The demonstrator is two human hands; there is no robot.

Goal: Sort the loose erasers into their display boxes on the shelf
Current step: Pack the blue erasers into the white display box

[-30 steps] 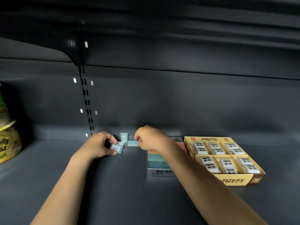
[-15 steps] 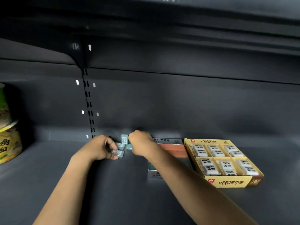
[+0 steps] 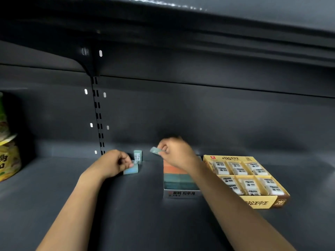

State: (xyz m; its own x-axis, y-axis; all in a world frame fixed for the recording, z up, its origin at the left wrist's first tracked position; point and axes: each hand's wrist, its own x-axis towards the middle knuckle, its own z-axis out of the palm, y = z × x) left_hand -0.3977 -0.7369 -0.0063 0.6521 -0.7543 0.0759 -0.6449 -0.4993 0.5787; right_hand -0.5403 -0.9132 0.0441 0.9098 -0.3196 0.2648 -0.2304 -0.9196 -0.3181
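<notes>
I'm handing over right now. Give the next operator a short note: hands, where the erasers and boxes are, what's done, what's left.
Right hand: pinches one teal eraser, lifted above the back of the white box.
Left hand: fingers curled on a teal eraser on the shelf.
One more eraser stands upright behind it, loose.
Yellow box: every visible slot holds white erasers.
Left: drop the held eraser into the white box, then sort the other two.
</notes>
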